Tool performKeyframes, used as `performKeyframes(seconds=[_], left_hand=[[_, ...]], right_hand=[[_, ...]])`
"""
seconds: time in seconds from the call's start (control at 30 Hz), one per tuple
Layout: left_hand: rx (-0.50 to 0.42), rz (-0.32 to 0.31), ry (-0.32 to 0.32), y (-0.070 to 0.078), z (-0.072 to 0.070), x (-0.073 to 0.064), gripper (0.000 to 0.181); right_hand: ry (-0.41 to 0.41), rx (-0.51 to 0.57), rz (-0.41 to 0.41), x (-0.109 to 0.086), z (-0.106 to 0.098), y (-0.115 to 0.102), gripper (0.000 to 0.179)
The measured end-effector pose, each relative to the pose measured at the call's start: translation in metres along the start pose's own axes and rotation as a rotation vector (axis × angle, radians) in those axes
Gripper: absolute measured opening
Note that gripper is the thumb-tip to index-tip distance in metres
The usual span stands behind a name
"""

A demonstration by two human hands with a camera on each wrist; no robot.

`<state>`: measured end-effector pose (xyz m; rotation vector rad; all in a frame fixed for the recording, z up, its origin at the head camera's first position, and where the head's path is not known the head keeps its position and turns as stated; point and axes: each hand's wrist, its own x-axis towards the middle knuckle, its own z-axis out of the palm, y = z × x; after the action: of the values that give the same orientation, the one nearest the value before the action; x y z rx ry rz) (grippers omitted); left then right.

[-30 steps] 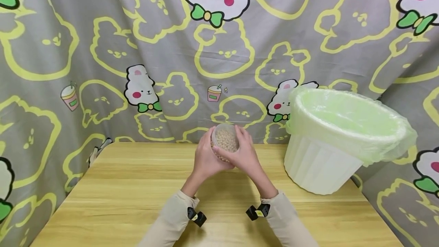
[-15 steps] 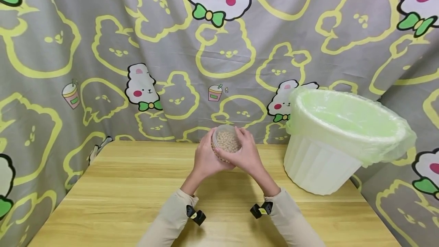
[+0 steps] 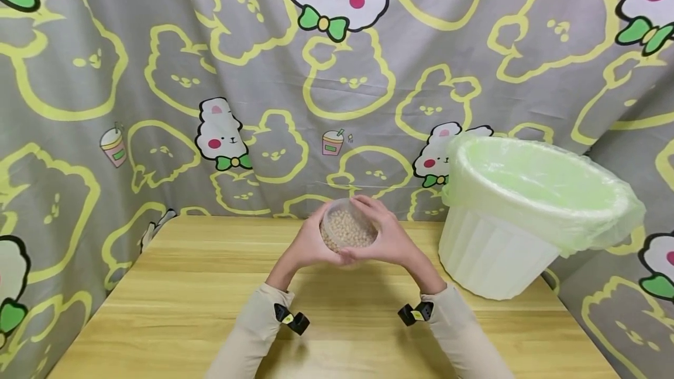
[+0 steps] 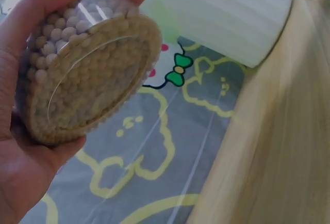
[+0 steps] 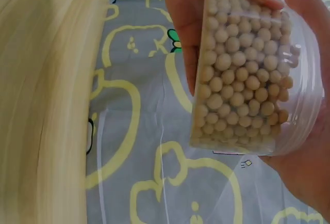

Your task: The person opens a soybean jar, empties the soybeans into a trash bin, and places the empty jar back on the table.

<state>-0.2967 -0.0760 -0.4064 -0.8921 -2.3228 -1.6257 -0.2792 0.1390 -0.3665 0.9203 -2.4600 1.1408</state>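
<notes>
here, a person's left hand (image 3: 309,244) and right hand (image 3: 394,241) hold a clear jar (image 3: 347,228) of small pale balls (image 5: 240,74) between them, above a wooden surface (image 3: 158,303). the fingers of both hands curl round the jar's sides, with the thumbs close together on the near side in the head view; whether the thumbs touch is hard to tell. the jar sits between the two palms, off the surface and tilted, its top leaning toward the head camera and its round base showing in the left wrist view. the balls fill most of it, with a clear band near the rim; whether a lid covers the top cannot be made out.

to the person's right, apart from the jar, stands a white bin (image 3: 492,253) lined with a pale green bag (image 3: 547,174). a gray curtain (image 3: 347,75) printed with cartoon animals hangs behind.

holding the jar well probably calls for even pressure from both palms, since the thin-looking, smooth wall could flex or slip under a hard squeeze. a slight tilt seems safer than a steep one while the lid is in doubt, as loose balls would likely roll far. any turn would best be slow, with one hand steadying the jar as the other shifts its grip.
</notes>
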Motion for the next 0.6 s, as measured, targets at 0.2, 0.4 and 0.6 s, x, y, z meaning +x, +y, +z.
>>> performKeyframes(seconds=[0.2,0.4,0.6], left_hand=[[0.175,-0.049,0.14,0.01,0.005,0.001,0.12],[0.211,-0.043,0.124,0.007,0.003,0.0,0.119],[-0.008,-0.002,-0.073,-0.003,-0.013,-0.001,0.112]], right_hand=[[0.031,-0.017,0.2,0.001,0.005,-0.012,0.098],[0.053,-0.025,0.231,0.005,0.01,-0.016,0.1],[-0.096,0.023,0.01,0.004,-0.004,0.001,0.096]])
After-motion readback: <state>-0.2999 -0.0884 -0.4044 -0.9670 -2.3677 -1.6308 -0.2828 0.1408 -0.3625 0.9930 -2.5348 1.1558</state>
